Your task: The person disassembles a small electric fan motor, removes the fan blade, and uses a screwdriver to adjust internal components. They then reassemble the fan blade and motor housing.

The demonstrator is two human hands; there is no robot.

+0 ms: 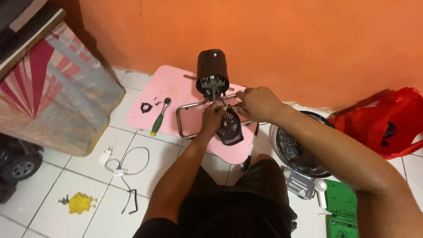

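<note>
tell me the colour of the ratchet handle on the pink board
Green with a yellow tip; the ratchet lies on the pink board, clearest in the head view.

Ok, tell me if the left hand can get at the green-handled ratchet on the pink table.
Probably yes. The ratchet lies in the open on the pink table, to the left of the left hand, with nothing between them. That hand is on the metal frame now, so it would have to let go first.

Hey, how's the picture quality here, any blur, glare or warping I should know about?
Head view: even indoor light, no harsh glare, only soft shadows under the pink board; slight softness on the left hand and right hand at the dark fan motor; wide-angle stretch bends the edges, enlarging the right forearm.
</note>
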